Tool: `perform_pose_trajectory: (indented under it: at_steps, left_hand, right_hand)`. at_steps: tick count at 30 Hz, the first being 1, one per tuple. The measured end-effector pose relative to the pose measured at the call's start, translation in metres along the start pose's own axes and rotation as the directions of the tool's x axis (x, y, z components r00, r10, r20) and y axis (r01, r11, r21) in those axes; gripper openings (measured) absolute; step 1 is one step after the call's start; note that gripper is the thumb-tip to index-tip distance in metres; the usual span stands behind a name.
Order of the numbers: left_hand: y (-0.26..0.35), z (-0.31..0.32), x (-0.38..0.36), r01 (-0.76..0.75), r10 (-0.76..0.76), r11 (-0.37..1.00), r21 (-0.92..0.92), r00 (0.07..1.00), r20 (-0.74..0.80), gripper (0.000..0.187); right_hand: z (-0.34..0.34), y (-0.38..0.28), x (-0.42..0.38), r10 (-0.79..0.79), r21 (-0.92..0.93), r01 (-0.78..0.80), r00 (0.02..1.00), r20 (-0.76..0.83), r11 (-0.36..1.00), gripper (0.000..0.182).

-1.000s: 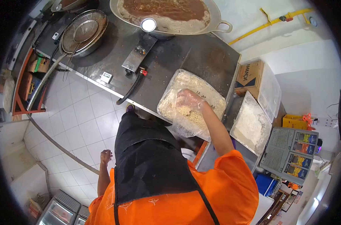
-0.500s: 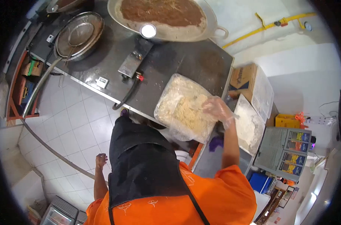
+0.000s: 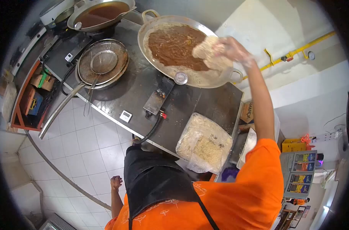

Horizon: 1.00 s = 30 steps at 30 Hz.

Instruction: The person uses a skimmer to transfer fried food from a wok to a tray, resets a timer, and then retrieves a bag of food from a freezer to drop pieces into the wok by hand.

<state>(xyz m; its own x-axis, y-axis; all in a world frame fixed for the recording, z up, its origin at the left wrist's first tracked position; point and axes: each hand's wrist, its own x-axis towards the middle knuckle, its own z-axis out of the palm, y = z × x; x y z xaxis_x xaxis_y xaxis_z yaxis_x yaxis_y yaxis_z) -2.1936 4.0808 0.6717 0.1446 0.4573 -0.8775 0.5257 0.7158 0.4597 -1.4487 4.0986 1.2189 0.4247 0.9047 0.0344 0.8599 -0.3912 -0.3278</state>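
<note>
My right hand [image 3: 234, 51], in a clear plastic glove, grips a pale, crumb-coated breaded cutlet [image 3: 206, 51] at its upper end. The cutlet hangs over the right side of a large wide pan [image 3: 165, 69] of brown, foaming oil, overlapping the foam in this view. Down at my side over the tiled floor hangs my left hand [image 3: 116, 183], empty, its fingers loosely bent and apart. A plastic-lined tub of crumbs [image 3: 193, 126] stands at the counter's front right, below my right arm.
A dial thermometer [image 3: 181, 78] sits at the pan's near rim. In front are a metal burner box [image 3: 158, 100] with a hose and a small white timer [image 3: 125, 116]. Left of them, strainers [image 3: 119, 71] rest on a bowl. Another pan of oil [image 3: 101, 15] stands farther back.
My right hand has gone from the crumb tub up to the oil pan and now carries a breaded cutlet. The view has shifted toward the pans; my left hand still hangs down.
</note>
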Motion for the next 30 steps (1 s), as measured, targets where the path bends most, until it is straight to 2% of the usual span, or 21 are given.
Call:
perform_pose_trajectory:
  at_steps: [2,5,7,8,9,11,13,14,15,16,17,18,19,21,22,23,25,27,28,29,30]
  left_hand:
    - [0.003,-0.001,-0.009,-0.007,0.006,0.999,-0.033,0.999,-0.036,0.028]
    - [-0.005,-0.010,-0.017,-0.005,-0.002,0.997,-0.076,0.996,-0.091,0.030]
    - [0.001,-0.012,-0.043,-0.005,-0.015,0.993,-0.115,0.986,-0.167,0.031]
    - [-0.001,-0.013,-0.052,0.005,-0.026,0.993,-0.117,0.983,-0.180,0.033]
    - [-0.011,-0.018,-0.054,0.019,-0.037,0.995,-0.101,0.983,-0.182,0.033]
    - [-0.027,-0.024,-0.055,0.083,-0.093,0.993,-0.079,0.988,-0.126,0.034]
    - [-0.031,-0.028,-0.069,0.122,-0.125,0.992,-0.026,0.982,-0.142,0.034]
    - [-0.045,-0.034,-0.064,0.014,-0.003,0.991,0.133,0.997,-0.079,0.035]
    - [-0.107,-0.048,-0.015,0.010,-0.012,0.999,-0.036,0.998,-0.060,0.035]
    - [-0.147,-0.053,0.019,0.013,-0.021,0.979,-0.204,0.999,-0.040,0.035]
    - [-0.108,-0.044,-0.010,0.147,-0.161,0.977,-0.154,0.984,-0.077,0.030]
    - [-0.129,-0.049,0.012,0.062,-0.062,0.960,-0.272,0.998,0.009,0.026]
    - [-0.147,-0.053,0.030,0.004,0.038,0.917,-0.399,0.995,0.095,0.022]
    - [-0.107,-0.047,0.022,0.084,-0.075,0.990,-0.115,0.994,0.081,0.022]
    - [-0.085,-0.041,0.016,0.102,-0.102,0.995,0.004,0.991,0.086,0.022]
    - [-0.065,-0.036,0.013,0.103,-0.112,0.990,0.096,0.989,0.095,0.022]
    - [-0.031,-0.028,0.018,0.064,-0.091,0.976,0.207,0.988,0.123,0.022]
    - [0.006,-0.019,0.028,-0.006,-0.036,0.957,0.291,0.989,0.141,0.023]
    - [0.028,-0.010,0.019,-0.096,0.058,0.936,0.339,0.991,0.119,0.025]
    - [0.056,0.003,0.001,-0.180,0.153,0.903,0.389,0.983,0.101,0.026]
    - [0.078,0.012,-0.005,-0.222,0.198,0.889,0.400,0.975,0.102,0.028]
  right_hand:
    - [0.040,0.003,0.064,-0.074,-0.066,0.076,0.997,0.034,0.995,0.030]
    - [0.104,0.019,0.132,-0.084,-0.136,0.097,0.992,0.099,0.986,0.032]
    - [0.137,0.035,0.160,-0.078,-0.319,0.120,0.987,0.140,0.940,0.031]
    - [0.140,0.034,0.158,-0.124,-0.327,0.157,0.985,0.121,0.932,0.028]
    - [0.138,0.033,0.159,-0.148,-0.348,0.199,0.975,0.167,0.916,0.026]
    - [0.129,0.054,0.161,-0.280,-0.342,0.301,0.954,0.111,0.890,0.028]
    - [0.097,0.048,0.122,-0.223,-0.200,0.222,0.975,0.020,0.954,0.029]
    - [0.072,0.018,0.088,-0.145,-0.160,0.143,0.989,-0.003,0.977,0.028]
    - [0.052,-0.010,0.044,-0.066,-0.124,0.063,0.998,-0.024,0.990,0.028]
    - [0.046,-0.005,0.004,-0.088,-0.068,0.086,0.996,-0.022,0.994,0.027]
    - [0.042,0.000,-0.036,-0.114,-0.013,0.113,0.993,-0.025,0.993,0.026]
    - [0.048,-0.002,-0.086,-0.037,0.209,0.029,0.999,0.037,0.977,0.026]
    - [0.062,-0.002,-0.135,0.016,0.418,-0.059,0.994,0.106,0.907,0.026]
    - [0.099,0.010,-0.216,-0.161,0.392,0.033,0.940,0.300,0.920,0.025]
    - [0.118,-0.006,-0.255,0.035,0.283,-0.193,0.876,0.481,0.939,0.025]
    - [0.164,0.006,-0.308,0.022,0.350,-0.145,0.943,0.332,0.925,0.023]
    - [0.241,0.021,-0.355,0.022,0.358,-0.190,0.905,0.424,0.914,0.019]
    - [0.336,0.062,-0.388,-0.055,0.256,0.036,0.996,0.068,0.966,0.024]
    - [0.329,0.053,-0.379,-0.056,0.261,0.038,0.997,0.060,0.965,0.024]
    - [0.307,0.039,-0.361,-0.023,0.005,0.023,0.997,0.067,1.000,0.028]
    - [0.294,0.035,-0.349,0.011,-0.252,0.006,0.998,0.066,0.968,0.032]
